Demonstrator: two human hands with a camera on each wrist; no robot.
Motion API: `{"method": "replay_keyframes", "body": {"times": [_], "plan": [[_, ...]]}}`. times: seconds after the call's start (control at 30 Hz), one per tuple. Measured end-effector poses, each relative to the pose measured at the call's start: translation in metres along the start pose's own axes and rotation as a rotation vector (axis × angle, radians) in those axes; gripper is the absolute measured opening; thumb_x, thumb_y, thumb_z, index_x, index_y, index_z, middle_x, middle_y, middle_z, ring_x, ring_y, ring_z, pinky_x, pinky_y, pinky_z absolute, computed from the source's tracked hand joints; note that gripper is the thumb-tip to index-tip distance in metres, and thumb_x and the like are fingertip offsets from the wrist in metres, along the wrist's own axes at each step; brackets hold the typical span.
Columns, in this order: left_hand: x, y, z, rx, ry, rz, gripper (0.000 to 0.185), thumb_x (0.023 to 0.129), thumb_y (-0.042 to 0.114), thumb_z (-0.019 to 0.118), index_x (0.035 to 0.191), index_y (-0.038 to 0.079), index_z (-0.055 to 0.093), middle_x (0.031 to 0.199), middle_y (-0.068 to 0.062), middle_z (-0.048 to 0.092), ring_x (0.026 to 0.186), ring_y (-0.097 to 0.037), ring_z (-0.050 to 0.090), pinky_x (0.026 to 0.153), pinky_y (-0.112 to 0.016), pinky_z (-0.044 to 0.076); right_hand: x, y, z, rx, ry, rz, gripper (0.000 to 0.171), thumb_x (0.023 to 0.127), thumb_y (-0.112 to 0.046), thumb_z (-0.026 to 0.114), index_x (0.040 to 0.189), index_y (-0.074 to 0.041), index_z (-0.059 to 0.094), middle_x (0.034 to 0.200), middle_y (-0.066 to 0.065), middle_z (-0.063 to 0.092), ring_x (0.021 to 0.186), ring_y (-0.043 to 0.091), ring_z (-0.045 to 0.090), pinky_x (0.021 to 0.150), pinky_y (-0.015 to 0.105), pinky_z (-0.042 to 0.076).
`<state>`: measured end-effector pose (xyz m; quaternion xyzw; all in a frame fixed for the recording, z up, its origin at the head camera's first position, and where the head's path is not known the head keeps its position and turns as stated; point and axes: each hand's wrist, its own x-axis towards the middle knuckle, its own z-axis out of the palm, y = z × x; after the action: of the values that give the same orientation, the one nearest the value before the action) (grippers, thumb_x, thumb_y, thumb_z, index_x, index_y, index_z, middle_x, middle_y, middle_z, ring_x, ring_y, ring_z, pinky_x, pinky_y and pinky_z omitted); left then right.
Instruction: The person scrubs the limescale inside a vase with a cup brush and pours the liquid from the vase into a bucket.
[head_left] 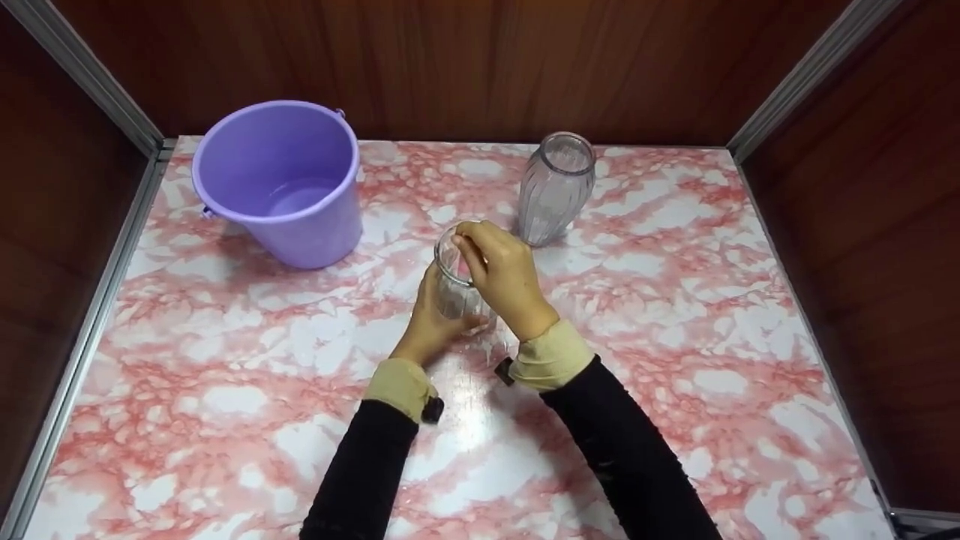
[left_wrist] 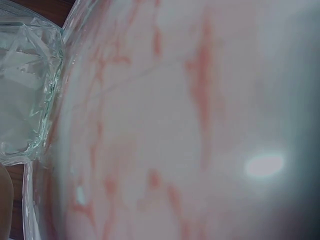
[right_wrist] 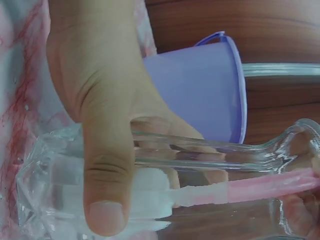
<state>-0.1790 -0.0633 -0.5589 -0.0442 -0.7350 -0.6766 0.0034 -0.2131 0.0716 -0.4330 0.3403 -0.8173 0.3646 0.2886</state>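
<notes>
A clear ribbed glass vase (head_left: pixel 454 300) is tilted near the middle of the table. My left hand (head_left: pixel 435 319) wraps round its body; in the right wrist view the left thumb (right_wrist: pixel 107 185) lies across the glass near its base. Inside the vase is a bottle brush (right_wrist: pixel 250 189) with a pink handle and a white head (right_wrist: pixel 152 192), the head down toward the base. My right hand (head_left: pixel 506 274) is over the vase's mouth with curled fingers, gripping the end of the pink handle. In the left wrist view the vase's thick glass base (left_wrist: pixel 30 95) fills the left edge.
A second ribbed glass vase (head_left: pixel 555 199) stands upright behind and to the right. At the back left is a purple bucket (head_left: pixel 315 232) with its inside visible. The red-and-white marbled table (head_left: pixel 300 450) has dark wood panels (head_left: pixel 465 67) at its back and sides.
</notes>
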Motion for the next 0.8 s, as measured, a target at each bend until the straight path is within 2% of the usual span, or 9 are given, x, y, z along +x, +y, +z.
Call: {"method": "replay_keyframes", "body": {"times": [0.17, 0.37, 0.53, 0.7, 0.8], "plan": [[-0.002, 0.000, 0.000, -0.017, -0.005, -0.024, 0.119, 0.071, 0.019, 0.093, 0.162, 0.023, 0.016, 0.167, -0.006, 0.019, 0.152, -0.029, 0.019, 0.124, -0.050, 0.016, 0.001, 0.002, -0.002, 0.004, -0.098, 0.021, 0.013, 0.100, -0.012, 0.063, 0.099, -0.001, 0.069, 0.085, 0.008, 0.070, 0.067, 0.019, 0.060, 0.064, 0.033, 0.055], [0.001, 0.000, 0.001, 0.036, 0.003, 0.023, 0.116, 0.072, 0.020, 0.093, 0.160, 0.016, 0.019, 0.163, -0.010, 0.025, 0.150, -0.029, 0.023, 0.123, -0.048, 0.019, 0.004, 0.004, -0.008, 0.029, -0.181, 0.037, 0.016, 0.101, -0.014, 0.063, 0.100, 0.000, 0.070, 0.083, 0.009, 0.070, 0.065, 0.018, 0.060, 0.062, 0.034, 0.054], [0.002, -0.001, 0.001, 0.051, -0.005, 0.024, 0.116, 0.072, 0.019, 0.093, 0.160, 0.014, 0.018, 0.163, -0.013, 0.025, 0.150, -0.031, 0.023, 0.123, -0.049, 0.020, 0.004, 0.006, -0.011, 0.049, -0.183, 0.044, 0.015, 0.100, -0.014, 0.064, 0.099, 0.000, 0.071, 0.081, 0.008, 0.071, 0.064, 0.017, 0.059, 0.061, 0.032, 0.054], [0.002, -0.001, 0.001, 0.034, 0.000, 0.004, 0.117, 0.071, 0.021, 0.094, 0.161, 0.018, 0.018, 0.164, -0.010, 0.023, 0.151, -0.031, 0.022, 0.123, -0.050, 0.018, 0.004, 0.007, -0.011, 0.091, -0.170, 0.037, 0.014, 0.099, -0.012, 0.065, 0.099, 0.000, 0.071, 0.082, 0.009, 0.071, 0.065, 0.016, 0.061, 0.062, 0.029, 0.055], [0.002, -0.001, 0.001, 0.022, 0.007, -0.017, 0.117, 0.070, 0.023, 0.094, 0.161, 0.021, 0.019, 0.163, -0.007, 0.026, 0.150, -0.030, 0.025, 0.122, -0.051, 0.021, 0.004, 0.008, -0.009, 0.107, -0.151, 0.033, 0.014, 0.099, -0.011, 0.066, 0.100, 0.001, 0.071, 0.084, 0.010, 0.072, 0.068, 0.017, 0.064, 0.064, 0.029, 0.057]]}}
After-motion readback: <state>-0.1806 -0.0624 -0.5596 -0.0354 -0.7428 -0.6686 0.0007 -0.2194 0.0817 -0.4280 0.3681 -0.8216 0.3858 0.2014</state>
